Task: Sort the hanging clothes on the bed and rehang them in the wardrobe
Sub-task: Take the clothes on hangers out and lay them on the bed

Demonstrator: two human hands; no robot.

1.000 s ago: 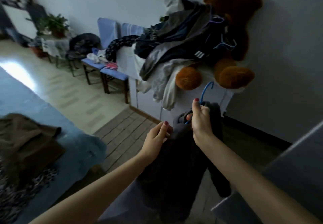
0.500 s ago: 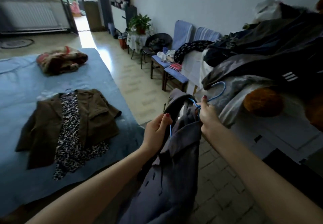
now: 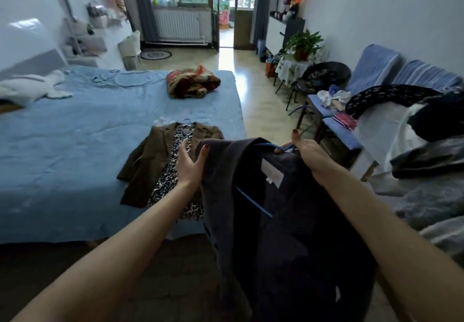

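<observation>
A person stands at the foot of a bed, holding up a dark coat [image 3: 288,221] on a blue hanger [image 3: 253,202]. The right hand [image 3: 310,154] pinches the hanger near its hook at the coat's collar, fingers curled round the wire, while the left hand [image 3: 189,162] has its fingers curled over the coat's shoulder edge, thumb on the near side. The coat hangs in the air between the 2 arms, just short of the bed [image 3: 75,146]. Beyond it, 1 set of clothes already lies flat on the blue sheet: a brown jacket [image 3: 148,161] with a leopard-print dress [image 3: 173,178] laid on top, a hanger hook showing at the collar. Farther up the bed sit a rolled red blanket [image 3: 193,84] and a loose hanger [image 3: 105,78]. To the right, a heap of clothes [image 3: 431,130] waits on a white cabinet. The job looks early: sorting has begun, with 1 set laid out and 1 coat in hand; the heap appears untouched, and no wardrobe is in view, so rehanging has apparently not started.
</observation>
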